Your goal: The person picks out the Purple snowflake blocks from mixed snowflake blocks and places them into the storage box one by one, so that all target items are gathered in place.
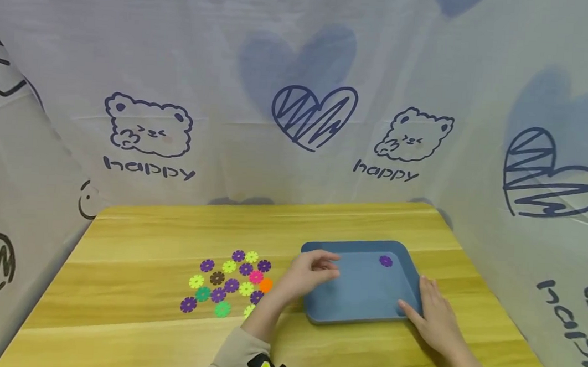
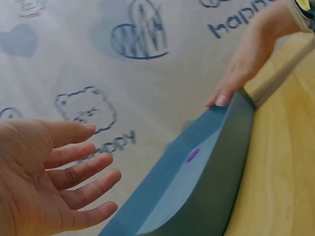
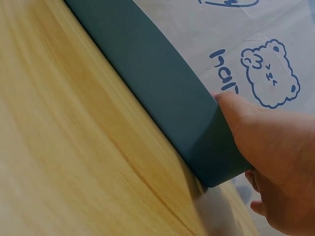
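A blue tray [image 1: 363, 287] lies on the wooden table with one purple notched disc [image 1: 386, 261] near its far right corner. Over the tray's left edge is my left hand [image 1: 311, 273], fingers apart and loosely bent, with nothing in it. The left wrist view shows that hand [image 2: 64, 177] with spread fingers beside the tray wall [image 2: 216, 177]. My right hand [image 1: 436, 318] holds the tray's near right corner, thumb on the rim. In the right wrist view the right hand [image 3: 275, 152] has its thumb at the rim and its other fingers partly hidden behind the corner.
Left of the tray, several loose notched discs in purple, yellow, green, brown [image 1: 217, 278], pink [image 1: 256, 277] and orange [image 1: 266, 285] lie on the table [image 1: 120, 263]. The left forearm passes over the nearest ones. Patterned white cloth [image 1: 217, 118] stands behind and at both sides.
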Available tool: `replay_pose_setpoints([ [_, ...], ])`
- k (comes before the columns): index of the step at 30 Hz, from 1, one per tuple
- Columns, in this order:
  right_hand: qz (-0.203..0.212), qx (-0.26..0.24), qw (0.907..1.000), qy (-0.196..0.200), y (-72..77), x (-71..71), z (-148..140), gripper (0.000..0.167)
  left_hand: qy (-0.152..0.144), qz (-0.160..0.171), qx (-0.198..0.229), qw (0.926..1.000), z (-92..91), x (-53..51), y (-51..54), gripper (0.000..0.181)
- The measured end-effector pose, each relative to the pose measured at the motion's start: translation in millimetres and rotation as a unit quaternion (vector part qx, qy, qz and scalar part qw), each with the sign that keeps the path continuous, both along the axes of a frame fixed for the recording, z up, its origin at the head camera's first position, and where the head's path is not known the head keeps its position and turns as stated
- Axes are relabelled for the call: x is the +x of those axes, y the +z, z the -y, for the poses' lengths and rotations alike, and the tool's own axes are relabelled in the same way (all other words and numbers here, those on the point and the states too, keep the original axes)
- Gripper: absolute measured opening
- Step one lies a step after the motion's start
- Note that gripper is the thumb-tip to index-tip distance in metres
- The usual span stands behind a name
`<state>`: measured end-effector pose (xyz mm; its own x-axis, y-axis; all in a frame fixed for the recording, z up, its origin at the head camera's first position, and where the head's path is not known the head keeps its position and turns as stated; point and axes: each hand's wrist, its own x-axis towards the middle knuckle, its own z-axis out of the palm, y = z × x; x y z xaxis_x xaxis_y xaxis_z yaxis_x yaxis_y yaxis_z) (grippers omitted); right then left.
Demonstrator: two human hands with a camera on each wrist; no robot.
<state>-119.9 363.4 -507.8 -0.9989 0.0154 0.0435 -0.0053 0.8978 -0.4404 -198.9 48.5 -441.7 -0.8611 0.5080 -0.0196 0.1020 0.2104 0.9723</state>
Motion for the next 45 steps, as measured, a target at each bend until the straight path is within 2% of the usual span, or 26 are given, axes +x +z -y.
replay_pose_setpoints([
  [3,0.003,0.002,1.0000,-0.001,0.6,1.9,-1.8,0.092,0.018,0.003,0.013,0.9998,17.5,8.7,4.1,0.032],
  [6,0.002,0.006,1.0000,0.000,0.9,2.9,-2.5,0.091,0.049,-0.005,0.013,0.9987,35.7,15.3,6.1,0.032],
  [10,0.003,0.008,1.0000,0.004,1.0,2.7,-1.5,0.091,0.101,-0.049,-0.007,0.9937,58.4,18.9,4.1,0.031],
  [13,0.001,0.007,1.0000,0.006,1.1,2.3,-0.2,0.090,0.135,-0.085,-0.036,0.9864,73.6,18.3,-1.1,0.027],
  [18,-0.005,0.007,0.9999,0.007,0.1,1.6,0.5,0.090,0.166,-0.103,-0.090,0.9767,95.3,17.6,-15.0,0.024],
  [23,0.002,0.002,1.0000,0.009,-1.4,3.2,0.2,0.090,0.173,-0.102,-0.135,0.9703,113.7,21.5,-32.9,0.026],
  [31,-0.003,-0.002,0.9999,0.011,-1.8,0.9,-0.7,0.090,0.152,-0.113,-0.182,0.9648,127.4,19.0,-54.6,0.024],
  [36,0.000,-0.005,0.9999,0.012,-0.5,0.7,-0.4,0.090,0.144,-0.123,-0.250,0.9496,127.6,19.0,-62.9,0.027],
  [40,0.008,-0.006,0.9999,0.010,-0.1,1.1,-0.4,0.091,0.149,-0.142,-0.289,0.9350,126.4,20.4,-64.8,0.034],
  [43,0.008,-0.007,0.9999,0.010,0.2,1.2,-0.7,0.091,0.151,-0.145,-0.303,0.9296,126.0,20.7,-65.4,0.035],
  [45,0.007,-0.011,0.9999,0.010,0.4,1.6,-0.6,0.090,0.150,-0.139,-0.309,0.9288,126.1,20.3,-65.6,0.034],
])
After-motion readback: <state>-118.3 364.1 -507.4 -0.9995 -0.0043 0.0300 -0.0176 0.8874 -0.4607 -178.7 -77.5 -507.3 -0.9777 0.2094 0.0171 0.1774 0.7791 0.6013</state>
